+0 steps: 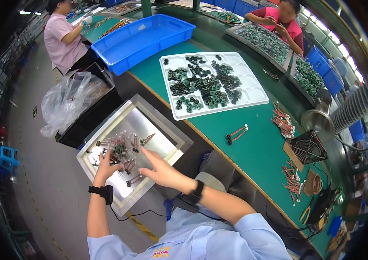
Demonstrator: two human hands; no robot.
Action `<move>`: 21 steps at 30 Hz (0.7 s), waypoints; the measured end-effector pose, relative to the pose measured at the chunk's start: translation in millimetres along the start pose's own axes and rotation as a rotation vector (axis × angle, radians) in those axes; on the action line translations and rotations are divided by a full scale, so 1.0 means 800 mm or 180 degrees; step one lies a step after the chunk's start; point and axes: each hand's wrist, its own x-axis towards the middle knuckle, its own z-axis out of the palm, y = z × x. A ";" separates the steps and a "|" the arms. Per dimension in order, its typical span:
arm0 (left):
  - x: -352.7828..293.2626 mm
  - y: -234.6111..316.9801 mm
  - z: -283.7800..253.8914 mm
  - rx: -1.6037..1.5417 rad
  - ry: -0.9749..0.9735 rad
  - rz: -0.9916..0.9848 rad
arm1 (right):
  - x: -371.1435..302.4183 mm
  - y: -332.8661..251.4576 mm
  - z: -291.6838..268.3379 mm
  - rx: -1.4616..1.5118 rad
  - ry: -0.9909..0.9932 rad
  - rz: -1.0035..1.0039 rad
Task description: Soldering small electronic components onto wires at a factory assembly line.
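Here, left hand fingers curled on wired components in steel tray middle, leads pointing toward tray's far right corner, right hand spread wide, empty, just right of them.

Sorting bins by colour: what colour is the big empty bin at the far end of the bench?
Bright blue; the bin shows clearly in the head view.

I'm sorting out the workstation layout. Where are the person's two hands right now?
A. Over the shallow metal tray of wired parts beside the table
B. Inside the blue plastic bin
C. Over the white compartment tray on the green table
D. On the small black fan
A: the left hand and the right hand both reach over the metal tray, among the wired parts lying in it.
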 end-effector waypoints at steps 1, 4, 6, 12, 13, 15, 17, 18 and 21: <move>0.004 -0.015 0.015 -0.0030 0.0012 -0.0059 | -0.012 -0.022 -0.028 -0.0314 0.0090 -0.0076; -0.005 -0.047 0.045 -0.0131 0.0323 -0.0051 | -0.045 -0.088 -0.122 -0.1723 0.0878 -0.0238; -0.029 -0.063 0.059 -0.0465 0.0429 -0.0264 | -0.059 -0.094 -0.156 -0.3450 0.1746 -0.0099; -0.110 -0.069 0.116 -0.1707 0.1270 -0.1148 | -0.100 -0.039 -0.187 -0.3779 0.1798 0.0465; -0.125 -0.074 0.120 -0.1704 0.1293 -0.1177 | -0.110 -0.035 -0.184 -0.3646 0.1654 0.0249; -0.146 -0.080 0.125 -0.2039 0.1416 -0.1205 | -0.122 -0.031 -0.179 -0.3386 0.1404 -0.0174; -0.158 -0.083 0.124 -0.2208 0.1482 -0.1172 | -0.124 -0.033 -0.170 -0.3188 0.1405 -0.0526; -0.165 -0.084 0.115 -0.2300 0.1705 -0.1129 | -0.124 -0.035 -0.162 -0.3008 0.1406 -0.0845; -0.158 -0.049 0.075 -0.2371 0.2033 -0.0869 | -0.101 -0.064 -0.135 -0.2292 0.1229 -0.1555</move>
